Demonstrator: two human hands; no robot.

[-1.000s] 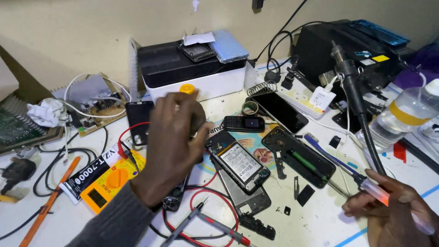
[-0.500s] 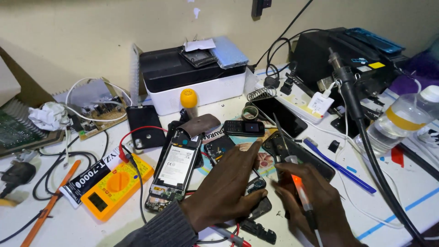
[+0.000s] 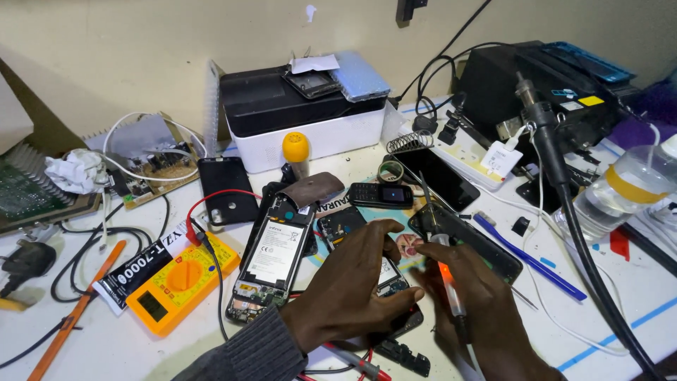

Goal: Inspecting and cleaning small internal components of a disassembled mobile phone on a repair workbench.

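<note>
My left hand (image 3: 356, 286) lies curled over a small opened phone (image 3: 395, 282) on the white bench, thumb and fingers gripping its sides. Close on its right, my right hand (image 3: 486, 310) grips a soldering iron (image 3: 449, 282) with a clear orange handle. The iron's thin metal tip points away from me, over a black phone frame (image 3: 479, 243). A second opened phone with a white battery (image 3: 271, 257) lies just left of my left hand.
A yellow multimeter (image 3: 180, 282) with red and black leads sits at the left. Behind are a small black keypad phone (image 3: 381, 195), a yellow-capped bottle (image 3: 296, 149) and a black-and-white box (image 3: 303, 120). A black rework station (image 3: 557, 85), its hose, a water bottle (image 3: 627, 190) and a blue tool (image 3: 529, 257) crowd the right.
My left hand came back from the yellow-capped bottle and settled on the small opened phone. My right hand carried the iron in from the right edge to the middle.
</note>
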